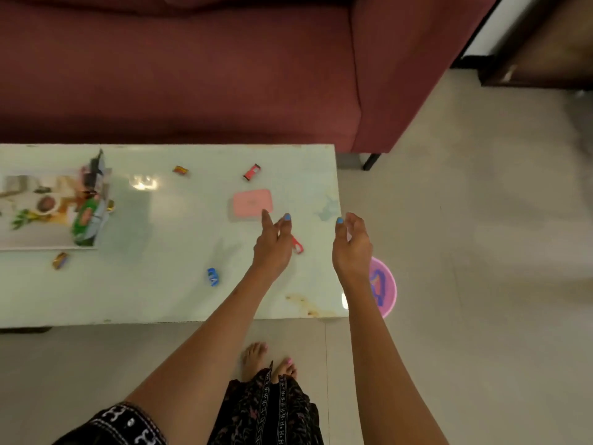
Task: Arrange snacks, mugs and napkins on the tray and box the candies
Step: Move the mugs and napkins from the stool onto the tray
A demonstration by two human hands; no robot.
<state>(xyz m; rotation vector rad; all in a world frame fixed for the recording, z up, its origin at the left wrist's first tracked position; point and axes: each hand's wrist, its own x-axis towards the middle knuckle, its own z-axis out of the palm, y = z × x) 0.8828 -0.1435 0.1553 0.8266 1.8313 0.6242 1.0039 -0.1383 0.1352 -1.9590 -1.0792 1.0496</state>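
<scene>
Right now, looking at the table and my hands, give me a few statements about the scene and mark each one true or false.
1. The pink box lies on the table beyond the left hand. True.
2. The right hand grips a blue candy. False: it holds nothing; the blue candy lies on the table.
3. The tray sits at the table's left end. True.
4. The red candy is inside the pink box. False: it lies on the table beyond it.
</scene>
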